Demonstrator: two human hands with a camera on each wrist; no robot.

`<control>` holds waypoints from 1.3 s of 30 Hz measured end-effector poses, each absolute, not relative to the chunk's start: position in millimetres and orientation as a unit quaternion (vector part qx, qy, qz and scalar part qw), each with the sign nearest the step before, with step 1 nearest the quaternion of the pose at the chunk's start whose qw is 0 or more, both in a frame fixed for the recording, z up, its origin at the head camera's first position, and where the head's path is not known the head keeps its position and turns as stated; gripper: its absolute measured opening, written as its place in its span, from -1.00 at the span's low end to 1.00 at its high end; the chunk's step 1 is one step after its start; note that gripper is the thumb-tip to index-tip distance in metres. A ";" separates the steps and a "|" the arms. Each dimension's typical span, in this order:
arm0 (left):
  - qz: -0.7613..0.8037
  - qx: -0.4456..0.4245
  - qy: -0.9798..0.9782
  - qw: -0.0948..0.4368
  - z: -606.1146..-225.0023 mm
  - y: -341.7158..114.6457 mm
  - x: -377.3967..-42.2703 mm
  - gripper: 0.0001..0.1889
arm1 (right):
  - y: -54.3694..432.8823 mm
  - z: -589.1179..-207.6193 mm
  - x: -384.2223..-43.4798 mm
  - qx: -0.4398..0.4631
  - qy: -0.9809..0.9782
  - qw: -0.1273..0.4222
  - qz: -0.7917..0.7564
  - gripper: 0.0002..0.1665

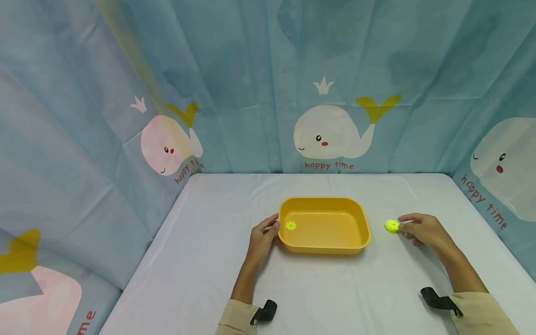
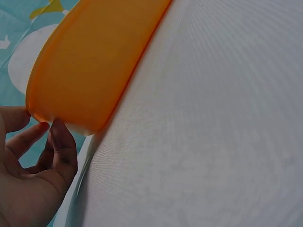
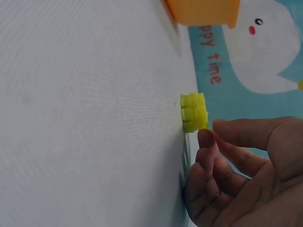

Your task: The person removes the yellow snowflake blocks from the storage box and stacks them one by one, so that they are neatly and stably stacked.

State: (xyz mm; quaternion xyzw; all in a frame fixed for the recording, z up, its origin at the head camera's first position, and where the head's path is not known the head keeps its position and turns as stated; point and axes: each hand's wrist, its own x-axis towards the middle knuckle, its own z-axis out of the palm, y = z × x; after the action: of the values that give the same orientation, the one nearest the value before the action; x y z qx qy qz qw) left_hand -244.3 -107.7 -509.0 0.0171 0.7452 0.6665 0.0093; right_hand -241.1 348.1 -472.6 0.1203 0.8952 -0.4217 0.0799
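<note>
A yellow rectangular tub [image 1: 324, 250] stands on the table, with one yellow-green flower-shaped plastic disc [image 1: 291, 225] inside at its left end. My left hand [image 1: 261, 239] holds the tub's left end, fingertips on the rim and outer wall; the left wrist view shows them against the orange-looking wall [image 2: 80, 71]. Right of the tub, my right hand [image 1: 425, 230] pinches the near edge of another yellow-green flower disc [image 1: 391, 226] between thumb and finger. Close up in the right wrist view, this piece [image 3: 193, 112] looks thick, like discs stacked together, low at the table surface.
A white cloth [image 1: 318, 288] covers the table. Blue curtains [image 1: 251, 135] printed with whales hang behind and at both sides. Black wrist mounts [image 1: 437, 298] stick out from both sleeves above the table.
</note>
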 end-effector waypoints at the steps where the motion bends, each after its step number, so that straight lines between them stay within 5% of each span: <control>1: 0.667 0.017 0.745 0.010 -508.9 -107.6 -244.2 -0.55 | 348.3 -472.6 -240.7 0.119 0.895 0.080 -0.422 -0.40; 39: 0.678 0.017 0.735 0.011 -510.0 -107.1 -243.0 -0.55 | 271.8 -433.1 -233.4 0.049 0.887 -0.067 -0.454 -0.52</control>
State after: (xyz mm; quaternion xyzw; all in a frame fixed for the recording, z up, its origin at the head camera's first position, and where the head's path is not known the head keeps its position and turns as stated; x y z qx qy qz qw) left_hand -243.0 -107.1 -510.0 0.0173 0.7347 0.6781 0.0106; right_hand -233.4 271.8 -433.1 0.0495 0.8871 -0.4540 -0.0669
